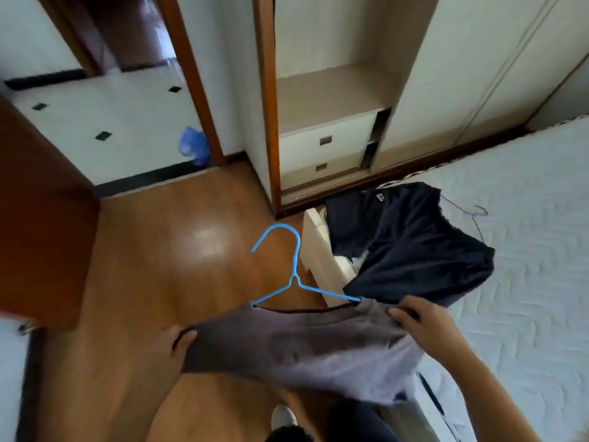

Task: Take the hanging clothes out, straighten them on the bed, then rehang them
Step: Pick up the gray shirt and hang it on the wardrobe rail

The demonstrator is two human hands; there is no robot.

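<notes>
Both hands, left [183, 341] and right [420, 320], close their grip on a grey garment [296, 346] with a blue hanger [294, 275] through it, beside the bed [526, 250].

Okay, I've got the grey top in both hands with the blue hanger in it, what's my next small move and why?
Probably carry it to the open wardrobe and hook it up. The blue hanger already sits in the neckline of the grey top, your left hand and right hand grip its two sides, and the hook is free.
</notes>
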